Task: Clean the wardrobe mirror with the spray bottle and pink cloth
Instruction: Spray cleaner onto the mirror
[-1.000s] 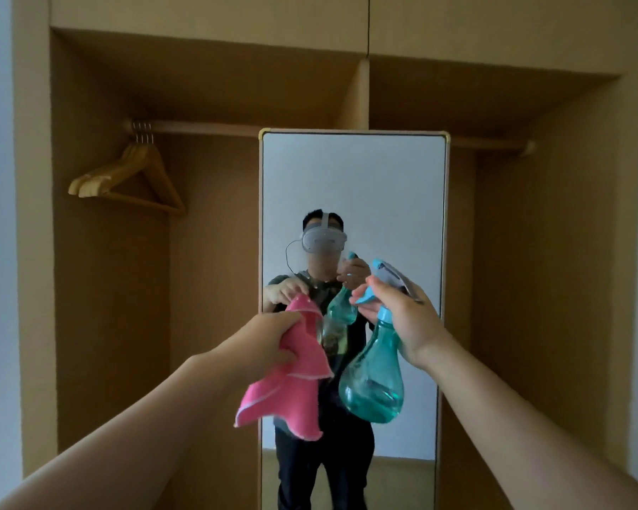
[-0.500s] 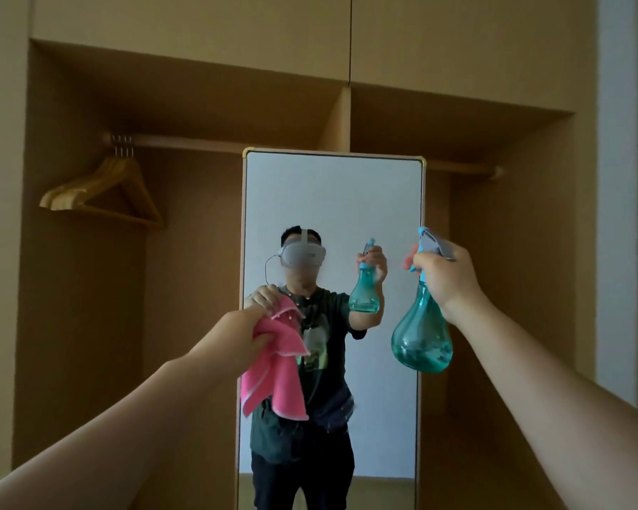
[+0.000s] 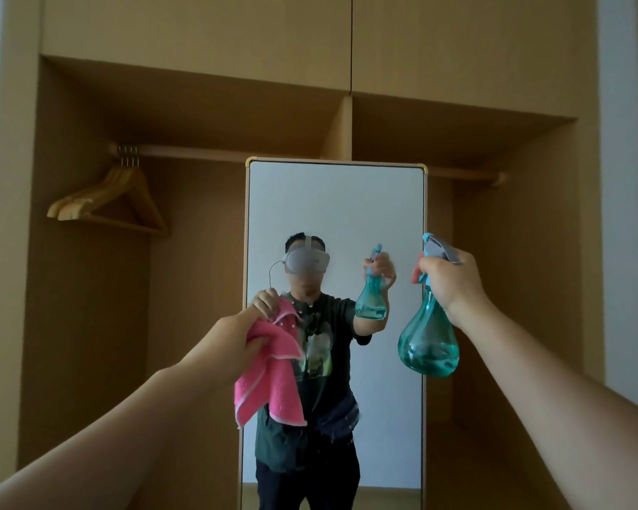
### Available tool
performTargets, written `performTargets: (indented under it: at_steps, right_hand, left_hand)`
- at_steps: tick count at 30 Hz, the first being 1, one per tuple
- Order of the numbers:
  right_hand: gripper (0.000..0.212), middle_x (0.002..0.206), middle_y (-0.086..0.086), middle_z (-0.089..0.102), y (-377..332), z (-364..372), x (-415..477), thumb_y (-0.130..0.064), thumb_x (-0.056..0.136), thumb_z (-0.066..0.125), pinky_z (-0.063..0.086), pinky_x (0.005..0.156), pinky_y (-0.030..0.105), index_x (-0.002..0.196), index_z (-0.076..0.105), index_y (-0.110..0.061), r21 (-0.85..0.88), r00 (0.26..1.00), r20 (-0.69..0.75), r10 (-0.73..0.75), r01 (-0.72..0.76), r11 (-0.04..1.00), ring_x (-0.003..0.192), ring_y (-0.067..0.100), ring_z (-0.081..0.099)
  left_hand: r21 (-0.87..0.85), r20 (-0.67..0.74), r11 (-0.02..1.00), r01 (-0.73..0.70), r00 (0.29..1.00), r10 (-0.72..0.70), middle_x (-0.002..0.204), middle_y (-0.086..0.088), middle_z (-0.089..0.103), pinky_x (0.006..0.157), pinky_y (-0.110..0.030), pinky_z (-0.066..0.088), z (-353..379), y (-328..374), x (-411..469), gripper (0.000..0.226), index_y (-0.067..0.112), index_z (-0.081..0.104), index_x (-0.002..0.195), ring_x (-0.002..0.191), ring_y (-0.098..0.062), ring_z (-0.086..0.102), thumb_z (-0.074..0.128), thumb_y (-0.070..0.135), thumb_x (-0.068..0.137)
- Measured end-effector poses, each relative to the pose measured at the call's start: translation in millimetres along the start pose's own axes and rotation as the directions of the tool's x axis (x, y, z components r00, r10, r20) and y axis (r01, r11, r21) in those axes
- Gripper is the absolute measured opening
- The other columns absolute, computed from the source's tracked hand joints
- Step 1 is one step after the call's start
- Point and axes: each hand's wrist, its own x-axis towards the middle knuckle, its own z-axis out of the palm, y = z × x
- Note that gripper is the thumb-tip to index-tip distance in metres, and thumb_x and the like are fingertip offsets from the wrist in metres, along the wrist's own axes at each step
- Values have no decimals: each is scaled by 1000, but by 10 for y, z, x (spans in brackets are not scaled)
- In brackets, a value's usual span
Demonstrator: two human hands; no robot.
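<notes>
A tall framed mirror [image 3: 347, 200] stands in the middle of an open wooden wardrobe. My left hand [image 3: 225, 340] grips a pink cloth [image 3: 269, 384] and holds its upper corner against the glass at the mirror's left side, the rest hanging down. My right hand [image 3: 450, 277] grips the neck and trigger of a teal spray bottle [image 3: 428, 344], held up at the mirror's right edge with the nozzle towards the glass. Small droplets dot the glass around the cloth. The mirror shows a person with a headset holding both items.
Several wooden hangers [image 3: 107, 200] hang from the rail [image 3: 199, 153] at the upper left of the wardrobe [image 3: 89, 325]. A vertical divider [image 3: 341, 127] rises above the mirror. Pale walls border the wardrobe on both sides.
The spray bottle moved from in front of the mirror out to its right edge and rose. My left hand brought the cloth up against the glass. The view tilted upward.
</notes>
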Motion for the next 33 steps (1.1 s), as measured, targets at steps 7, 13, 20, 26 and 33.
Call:
performTargets:
  at_steps: [7, 13, 20, 26, 33]
  right_hand:
    - [16, 74, 3, 58, -93, 237, -76, -10, 83, 57, 40, 55, 24, 84, 64, 4, 69, 990, 119, -80, 72, 995, 70, 12, 54]
    - [27, 50, -27, 59, -176, 427, -155, 1, 86, 50, 35, 39, 2, 67, 62, -13, 143, 977, 186, -102, 76, 987, 59, -20, 55]
    - [29, 50, -12, 60, -125, 525, -179, -5, 88, 51, 37, 38, 7, 61, 60, -13, 82, 985, 139, -106, 95, 992, 55, 0, 60]
    - [17, 94, 29, 63, -229, 651, -176, -7, 83, 56, 40, 53, 23, 87, 63, 8, 114, 973, 200, -115, 93, 989, 67, 18, 54]
    - [41, 80, 33, 63, -439, 926, -343, -16, 61, 54, 44, 43, 24, 87, 55, 15, 216, 942, 315, -115, 46, 975, 48, 13, 55]
  left_hand:
    - [-1, -17, 999, 40, 999, -40, 80, 21, 60, 55, -12, 47, -106, -17, -87, 29, 43, 47, 80, 73, 1, 60, 56, 20, 96]
    - [0, -33, 997, 78, 996, -78, 87, 15, 62, 70, -23, 55, -181, -87, -164, 9, 25, 58, 95, 79, -3, 61, 56, 17, 95]
    - [2, -43, 993, 118, 992, -117, 87, 15, 61, 65, -14, 47, -243, -158, -212, 9, 21, 58, 98, 79, -1, 59, 55, 14, 95]
    - [10, -54, 992, 128, 990, -127, 89, 14, 62, 67, -15, 50, -279, -192, -246, 8, 20, 60, 99, 80, -1, 60, 55, 15, 95]
    - [3, -60, 987, 163, 985, -162, 90, 11, 65, 70, -20, 54, -348, -284, -354, 8, 21, 60, 100, 81, -3, 62, 55, 15, 95]
